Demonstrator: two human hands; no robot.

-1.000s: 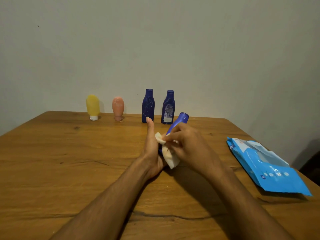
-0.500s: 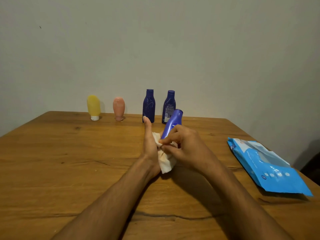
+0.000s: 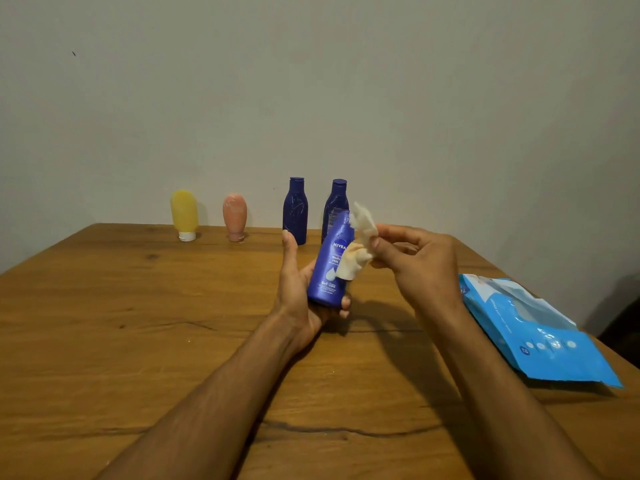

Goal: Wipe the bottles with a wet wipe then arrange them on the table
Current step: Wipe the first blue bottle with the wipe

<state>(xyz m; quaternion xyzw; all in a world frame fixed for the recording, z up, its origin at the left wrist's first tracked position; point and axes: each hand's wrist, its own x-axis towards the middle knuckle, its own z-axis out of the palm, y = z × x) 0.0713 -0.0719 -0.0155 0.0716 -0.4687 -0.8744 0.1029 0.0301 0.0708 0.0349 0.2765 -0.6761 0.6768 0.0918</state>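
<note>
My left hand [image 3: 298, 292] grips the base of a blue lotion bottle [image 3: 330, 268], held nearly upright above the wooden table [image 3: 121, 323] with its label toward me. My right hand [image 3: 419, 261] pinches a crumpled whitish wet wipe [image 3: 358, 245] that lies against the bottle's right side and reaches past its cap. Along the table's far edge stand a yellow tube [image 3: 184, 214], a pink tube [image 3: 235, 216] and two dark blue bottles [image 3: 295, 209] [image 3: 337, 202]. The held bottle partly hides the right one.
A blue wet wipe pack [image 3: 540, 334] lies flat near the table's right edge. A plain wall rises just behind the row of bottles. A dark crack [image 3: 346, 433] runs across the wood close to me.
The bottle was tilted with its cap away from me and both hands wrapped the wipe round its lower part. Now it stands nearly upright, and my right hand has drawn right, wipe up by the cap.
</note>
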